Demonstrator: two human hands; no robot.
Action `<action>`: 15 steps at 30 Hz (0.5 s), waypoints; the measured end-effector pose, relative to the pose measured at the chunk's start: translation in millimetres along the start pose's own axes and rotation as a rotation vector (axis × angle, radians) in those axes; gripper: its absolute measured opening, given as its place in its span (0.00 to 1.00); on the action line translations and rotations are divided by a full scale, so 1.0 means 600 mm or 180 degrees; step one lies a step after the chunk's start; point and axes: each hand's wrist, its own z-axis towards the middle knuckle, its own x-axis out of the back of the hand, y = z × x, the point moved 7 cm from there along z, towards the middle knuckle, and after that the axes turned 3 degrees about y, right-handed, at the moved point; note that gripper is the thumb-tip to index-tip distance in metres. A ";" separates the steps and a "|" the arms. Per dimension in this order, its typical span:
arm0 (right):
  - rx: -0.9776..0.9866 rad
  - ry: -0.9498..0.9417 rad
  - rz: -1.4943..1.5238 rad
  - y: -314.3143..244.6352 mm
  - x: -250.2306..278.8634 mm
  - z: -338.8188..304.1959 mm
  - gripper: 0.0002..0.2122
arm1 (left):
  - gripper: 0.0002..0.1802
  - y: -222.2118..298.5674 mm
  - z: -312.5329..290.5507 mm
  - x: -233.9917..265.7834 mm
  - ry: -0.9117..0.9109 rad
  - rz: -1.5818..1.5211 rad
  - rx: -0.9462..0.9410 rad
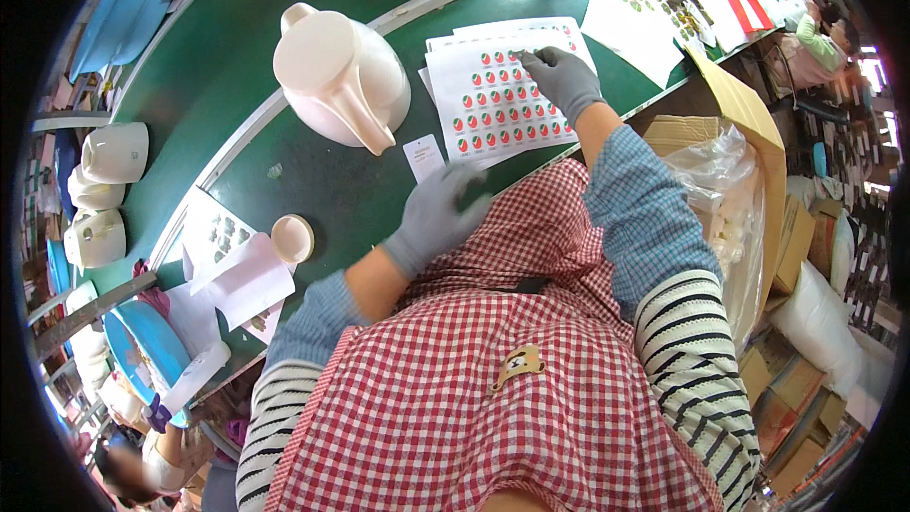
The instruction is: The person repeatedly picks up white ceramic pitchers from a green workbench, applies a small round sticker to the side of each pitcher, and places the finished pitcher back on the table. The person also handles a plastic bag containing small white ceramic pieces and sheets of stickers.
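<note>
- Hands gloved in grey: the right hand (566, 83) has fingertips close together on the sticker sheet (502, 104), upper centre, grip unclear; the left hand (434, 220), mid-frame, is loosely open, empty.
- Lifting a sticker seems in hand, calling for a fine peel.
- White pitcher (343, 76), upper left: inside hidden.
- Cardboard box (775, 192), right: bagged cream parts (734, 228).

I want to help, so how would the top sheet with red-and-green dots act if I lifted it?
The top sheet looks thin and papery, so it would probably flop and feel light. It lies unevenly over other sheets, so it might slide.
</note>
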 end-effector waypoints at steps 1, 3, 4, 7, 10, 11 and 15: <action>0.0031 -0.0023 -0.0159 -0.003 -0.011 0.016 0.19 | 0.20 -0.009 0.041 -0.019 0.0085 0.0430 -0.0249; 0.0156 -0.0048 -0.0388 -0.014 -0.023 0.029 0.19 | 0.28 -0.024 0.117 -0.042 0.0024 0.1838 -0.0557; 0.0241 -0.0043 -0.0440 -0.023 -0.022 0.031 0.18 | 0.30 -0.047 0.136 -0.050 -0.0013 0.1990 -0.0505; 0.0407 -0.0117 -0.0636 -0.037 -0.028 0.045 0.18 | 0.35 -0.098 0.154 -0.075 -0.0208 0.2346 -0.0324; 0.0514 -0.0208 -0.0743 -0.029 -0.041 0.058 0.19 | 0.36 -0.103 0.157 -0.081 -0.0493 0.2438 -0.0117; 0.0490 -0.0240 -0.0701 -0.028 -0.041 0.058 0.19 | 0.36 -0.098 0.159 -0.078 -0.0561 0.2449 -0.0052; 0.0712 -0.0252 -0.0683 -0.029 -0.043 0.059 0.18 | 0.36 -0.107 0.158 -0.082 -0.0478 0.2336 -0.0038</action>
